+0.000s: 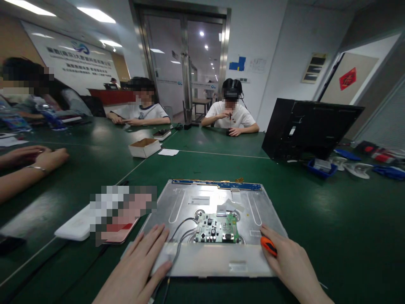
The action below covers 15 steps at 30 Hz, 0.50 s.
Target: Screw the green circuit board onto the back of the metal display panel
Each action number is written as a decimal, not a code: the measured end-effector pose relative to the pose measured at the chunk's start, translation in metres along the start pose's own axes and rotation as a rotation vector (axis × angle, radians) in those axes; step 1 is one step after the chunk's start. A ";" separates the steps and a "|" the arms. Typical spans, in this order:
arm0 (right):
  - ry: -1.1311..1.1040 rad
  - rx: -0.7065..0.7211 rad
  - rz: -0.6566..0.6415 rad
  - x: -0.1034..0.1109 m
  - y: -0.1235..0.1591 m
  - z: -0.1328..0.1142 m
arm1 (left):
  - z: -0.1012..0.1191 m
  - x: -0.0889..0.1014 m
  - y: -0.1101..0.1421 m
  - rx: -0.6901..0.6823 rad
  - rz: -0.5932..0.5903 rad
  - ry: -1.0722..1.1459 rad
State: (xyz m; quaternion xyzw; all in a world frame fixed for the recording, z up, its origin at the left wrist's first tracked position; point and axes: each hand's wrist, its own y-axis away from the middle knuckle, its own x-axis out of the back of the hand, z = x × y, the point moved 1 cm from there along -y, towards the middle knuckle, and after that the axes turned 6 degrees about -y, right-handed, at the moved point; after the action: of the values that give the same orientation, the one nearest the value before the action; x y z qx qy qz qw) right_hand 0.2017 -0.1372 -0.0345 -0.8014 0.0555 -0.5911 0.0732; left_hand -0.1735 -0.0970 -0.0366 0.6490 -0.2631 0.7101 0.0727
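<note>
Head view, metal panel: we see a flat silver monitor back panel (218,202) lying on the green worktop (332,219), close to its near edge and directly between the two hands.
Head view, circuit board: a small green circuit board (217,228) sits in the middle of the panel, and grey wires (182,230) run from it toward the left.
Head view, left hand: our left hand (142,264) lies flat on the near left corner of the panel, its grip spread, the fingers (155,240) stretched out and touching the metal beside the wires.
Head view, right hand: our right hand (292,264) rests at the near right corner of the panel, its grip pinching an orange-handled tool (268,246); the tip of the tool we cannot tell.
Head view, left of the panel: a white flat object (74,226) lies just beside a blurred patch.
Head view, far worktop: an open cardboard box (144,147) stands well apart, and a black monitor housing (308,128) stands on the right.
Head view, other people: another person's hands (34,158) rest at the left edge, and two people sit at the far side.
</note>
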 end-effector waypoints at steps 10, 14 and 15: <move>0.004 -0.043 -0.067 0.015 -0.004 -0.010 | -0.001 -0.002 -0.001 -0.041 -0.089 -0.039; 0.036 -0.056 -0.035 0.017 0.001 -0.007 | 0.006 0.003 -0.005 -0.072 -0.100 -0.020; 0.044 -0.067 -0.019 0.017 0.003 -0.004 | 0.009 0.004 -0.006 -0.085 -0.100 -0.006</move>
State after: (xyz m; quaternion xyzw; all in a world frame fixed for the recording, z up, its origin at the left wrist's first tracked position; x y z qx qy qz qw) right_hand 0.2028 -0.1429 -0.0182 -0.7907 0.0695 -0.6069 0.0393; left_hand -0.1629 -0.0970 -0.0308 0.6600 -0.2603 0.6917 0.1347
